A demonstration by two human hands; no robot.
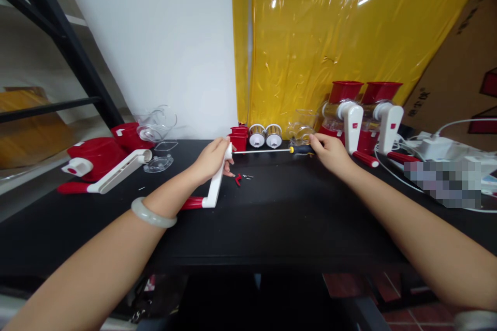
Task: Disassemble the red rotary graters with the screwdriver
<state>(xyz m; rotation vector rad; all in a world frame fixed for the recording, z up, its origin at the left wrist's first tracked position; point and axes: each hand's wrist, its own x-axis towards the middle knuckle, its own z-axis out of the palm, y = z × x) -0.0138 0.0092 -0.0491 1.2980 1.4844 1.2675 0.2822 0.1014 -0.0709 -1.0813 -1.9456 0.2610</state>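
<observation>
My left hand (212,159) is closed around the top of a white crank handle (216,184) with a red grip, which stands tilted on the black table (279,217). My right hand (330,152) grips the black-and-yellow handle of a long screwdriver (267,151). Its thin shaft lies level and its tip meets the top of the crank handle by my left hand. A small red piece (238,179) and some tiny screws (247,176) lie just below the shaft.
Two assembled red-and-white crank machines (361,114) stand at the back right. Two drum cutters (265,136), a red cup (238,140) and clear parts (300,129) line the yellow sheet. Red housings and another white crank (112,173) lie at left. White cables (435,150) lie at right.
</observation>
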